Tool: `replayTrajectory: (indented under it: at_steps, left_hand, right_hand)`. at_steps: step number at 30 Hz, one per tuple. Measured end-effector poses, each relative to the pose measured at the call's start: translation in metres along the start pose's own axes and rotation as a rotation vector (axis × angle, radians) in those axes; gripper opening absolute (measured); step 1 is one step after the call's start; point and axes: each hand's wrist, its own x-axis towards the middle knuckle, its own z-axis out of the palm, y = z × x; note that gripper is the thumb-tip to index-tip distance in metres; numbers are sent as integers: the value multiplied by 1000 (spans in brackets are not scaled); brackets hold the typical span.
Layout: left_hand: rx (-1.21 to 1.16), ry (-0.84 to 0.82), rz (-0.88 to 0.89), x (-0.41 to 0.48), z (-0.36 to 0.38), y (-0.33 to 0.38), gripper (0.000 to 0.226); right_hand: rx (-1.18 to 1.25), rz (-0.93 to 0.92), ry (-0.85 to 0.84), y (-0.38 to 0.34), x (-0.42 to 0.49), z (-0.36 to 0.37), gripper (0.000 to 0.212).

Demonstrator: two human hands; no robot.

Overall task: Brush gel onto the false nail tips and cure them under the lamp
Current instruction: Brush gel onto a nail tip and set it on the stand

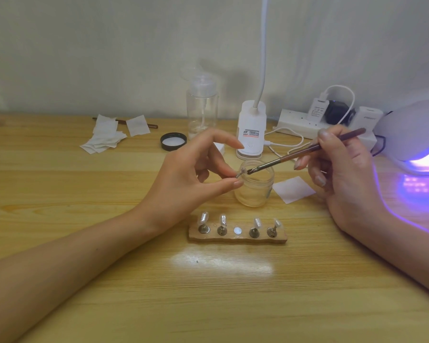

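Head view. Our left hand (183,179) pinches a small stand carrying one nail tip (240,172) between thumb and fingertips, just above the near rim of the open gel jar (254,188). Our right hand (344,174) grips the brush (305,152) like a pen, its bristles meeting the held tip. On the table (109,280) nearer us, a wooden holder (238,237) bears four more tips (203,218) and one vacant middle spot. The curing lamp (416,134) glows violet at right.
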Motion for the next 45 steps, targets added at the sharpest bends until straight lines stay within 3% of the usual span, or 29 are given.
replayTrajectory:
  at_steps: [5, 29, 36, 45]
  left_hand:
    - [3, 1, -2, 0, 0, 0, 41]
    - [3, -9, 5, 0, 0, -1, 42]
    - [13, -12, 20, 0, 0, 0, 42]
    - [23, -14, 24, 0, 0, 0, 43]
  right_hand:
    - [30, -61, -48, -2, -1, 2, 26]
    - [-62, -4, -22, 0, -1, 1, 26]
    - [35, -33, -11, -3, -1, 1, 30]
    - [-1, 8, -40, -3, -2, 4, 22]
